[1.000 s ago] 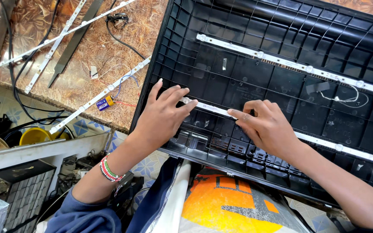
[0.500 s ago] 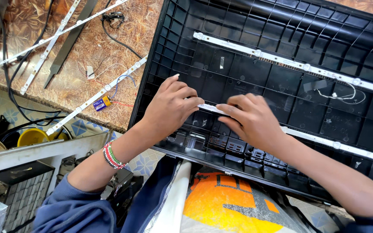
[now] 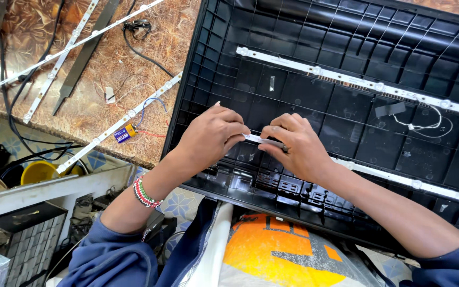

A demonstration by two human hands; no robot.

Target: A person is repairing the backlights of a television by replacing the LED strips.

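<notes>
A large black plastic back panel with a ribbed grid lies on the table. Two white LED strips run across it: an upper strip and a lower strip. My left hand and my right hand meet at the left end of the lower strip, each pinching it between fingers and thumb. The strip's end shows between the two hands. A beaded bracelet is on my left wrist.
Loose LED strips lie on the brown patterned tabletop, with a small blue battery, thin wires and a black cable. A yellow bowl and grey boxes sit lower left. A white connector and wire lie in the panel.
Both hands went from flat on the lower strip to pinching its left end. They moved closer together, and the view has shifted slightly.
</notes>
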